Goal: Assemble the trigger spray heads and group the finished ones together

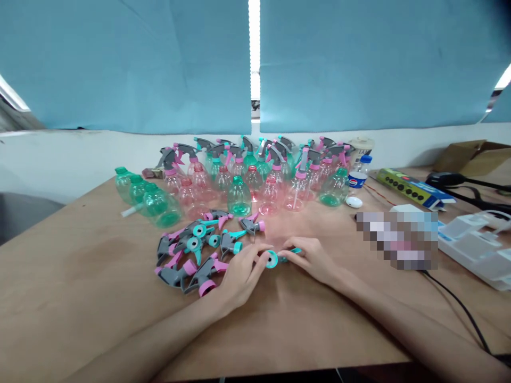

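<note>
From my remote seat, I judge this a two-handed positioning step: my left hand (244,270) pinches the collar (271,265) of a teal-trimmed spray head (274,259), my right hand (313,259) grips its lever (296,250), beside the loose spray heads (175,276), and the next move calls for steadiness.

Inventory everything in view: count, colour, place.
Held spray head: 1, grey and teal, centre
Loose spray heads: about 10, grey with pink or teal, left
Headless bottles: about 10, green or pink, front rows
Headed bottles: over 10, green or pink, mostly behind
Capped bottle: 1, clear, blue cap, right
Cup: 1, pale, behind it
Round object: 1, white, before it
Printed box: 1, yellow and blue, right
Carton: 1, brown, back right
Translucent plastic: count unclear, whitish, far right
Cords: 2+, black, right
Table: 1, brown, beneath
Blinds: 2+, blue, back
Left hand, right hand: 1 each, bare, centre
</note>
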A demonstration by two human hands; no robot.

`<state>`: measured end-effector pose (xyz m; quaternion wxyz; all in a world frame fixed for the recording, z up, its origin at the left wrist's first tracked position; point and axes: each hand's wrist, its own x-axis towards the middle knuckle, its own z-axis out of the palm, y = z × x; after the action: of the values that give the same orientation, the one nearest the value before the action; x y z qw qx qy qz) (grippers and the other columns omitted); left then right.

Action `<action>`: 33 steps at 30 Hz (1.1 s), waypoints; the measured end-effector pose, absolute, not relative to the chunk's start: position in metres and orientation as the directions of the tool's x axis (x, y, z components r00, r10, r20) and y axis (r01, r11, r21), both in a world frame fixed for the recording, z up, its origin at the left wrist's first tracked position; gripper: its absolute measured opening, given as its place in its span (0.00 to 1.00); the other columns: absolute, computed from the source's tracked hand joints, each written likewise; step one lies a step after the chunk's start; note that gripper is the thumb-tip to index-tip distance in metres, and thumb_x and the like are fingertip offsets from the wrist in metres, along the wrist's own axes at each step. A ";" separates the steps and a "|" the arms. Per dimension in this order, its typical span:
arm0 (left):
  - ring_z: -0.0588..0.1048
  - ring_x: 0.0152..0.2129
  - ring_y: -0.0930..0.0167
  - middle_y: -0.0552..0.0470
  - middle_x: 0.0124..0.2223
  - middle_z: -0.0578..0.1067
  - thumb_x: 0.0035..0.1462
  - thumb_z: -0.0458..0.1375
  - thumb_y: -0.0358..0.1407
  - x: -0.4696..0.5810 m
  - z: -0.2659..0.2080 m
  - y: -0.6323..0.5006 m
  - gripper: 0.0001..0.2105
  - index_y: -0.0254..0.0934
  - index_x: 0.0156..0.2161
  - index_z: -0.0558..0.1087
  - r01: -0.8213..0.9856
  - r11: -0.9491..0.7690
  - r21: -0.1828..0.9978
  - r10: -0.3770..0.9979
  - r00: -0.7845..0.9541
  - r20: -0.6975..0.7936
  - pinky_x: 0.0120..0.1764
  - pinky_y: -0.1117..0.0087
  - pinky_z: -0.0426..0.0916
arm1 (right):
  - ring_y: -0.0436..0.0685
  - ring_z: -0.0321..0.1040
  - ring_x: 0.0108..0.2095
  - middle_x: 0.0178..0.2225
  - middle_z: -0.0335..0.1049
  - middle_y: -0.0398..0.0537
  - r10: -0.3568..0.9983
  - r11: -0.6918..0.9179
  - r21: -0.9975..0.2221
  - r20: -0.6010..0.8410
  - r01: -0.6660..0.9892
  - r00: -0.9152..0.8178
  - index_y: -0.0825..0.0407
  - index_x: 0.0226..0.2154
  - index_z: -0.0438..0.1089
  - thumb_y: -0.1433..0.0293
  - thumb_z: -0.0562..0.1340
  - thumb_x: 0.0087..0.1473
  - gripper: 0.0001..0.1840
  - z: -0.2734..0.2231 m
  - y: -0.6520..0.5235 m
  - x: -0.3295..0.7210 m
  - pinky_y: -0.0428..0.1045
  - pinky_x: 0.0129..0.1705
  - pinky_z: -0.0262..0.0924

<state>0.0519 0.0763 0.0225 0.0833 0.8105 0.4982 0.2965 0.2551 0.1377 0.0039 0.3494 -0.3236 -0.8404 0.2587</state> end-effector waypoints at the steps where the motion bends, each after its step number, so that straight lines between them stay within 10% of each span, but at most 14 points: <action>1: 0.74 0.36 0.71 0.53 0.42 0.75 0.66 0.44 0.37 0.052 0.023 0.075 0.12 0.39 0.48 0.67 0.730 -0.504 0.461 0.856 0.350 0.380 0.39 0.72 0.69 | 0.53 0.70 0.29 0.28 0.72 0.44 0.739 0.640 -0.678 0.415 0.361 -0.530 0.51 0.30 0.71 0.58 0.56 0.59 0.16 0.004 0.137 0.255 0.47 0.32 0.64; 15: 0.70 0.44 0.65 0.50 0.48 0.73 0.60 0.55 0.35 0.053 0.016 0.077 0.13 0.40 0.50 0.65 0.635 -0.496 0.592 0.868 0.335 0.367 0.47 0.65 0.65 | 0.53 0.71 0.31 0.30 0.74 0.44 0.780 0.569 -0.757 0.373 0.321 -0.502 0.51 0.31 0.69 0.60 0.53 0.62 0.16 0.002 0.130 0.251 0.47 0.35 0.65; 19: 0.72 0.38 0.67 0.51 0.42 0.73 0.61 0.53 0.35 0.053 0.016 0.076 0.08 0.40 0.45 0.67 0.656 -0.442 0.612 0.891 0.246 0.381 0.40 0.68 0.68 | 0.57 0.69 0.45 0.44 0.72 0.49 0.697 0.677 -0.672 0.455 0.300 -0.555 0.48 0.46 0.66 0.61 0.56 0.60 0.14 0.004 0.125 0.252 0.53 0.46 0.65; 26: 0.71 0.32 0.67 0.51 0.36 0.71 0.59 0.55 0.38 0.056 0.012 0.077 0.06 0.37 0.34 0.67 0.814 -0.397 0.423 0.906 0.276 0.321 0.32 0.68 0.67 | 0.60 0.66 0.42 0.39 0.68 0.51 0.503 0.863 -0.409 0.737 0.296 -0.451 0.48 0.45 0.64 0.66 0.63 0.54 0.16 0.009 0.109 0.250 0.56 0.42 0.66; 33: 0.69 0.32 0.68 0.52 0.36 0.68 0.55 0.56 0.30 0.057 0.004 0.075 0.06 0.38 0.38 0.66 0.794 -0.501 0.344 0.852 0.384 0.356 0.28 0.71 0.66 | 0.57 0.69 0.36 0.37 0.69 0.50 0.541 0.827 -0.511 0.612 0.233 -0.577 0.50 0.43 0.64 0.62 0.63 0.54 0.16 0.003 0.099 0.240 0.52 0.37 0.68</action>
<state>0.0571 0.0752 0.0043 0.0581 0.8298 0.4960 0.2491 0.2403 0.0988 0.0030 0.4022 -0.2230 -0.8672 0.1912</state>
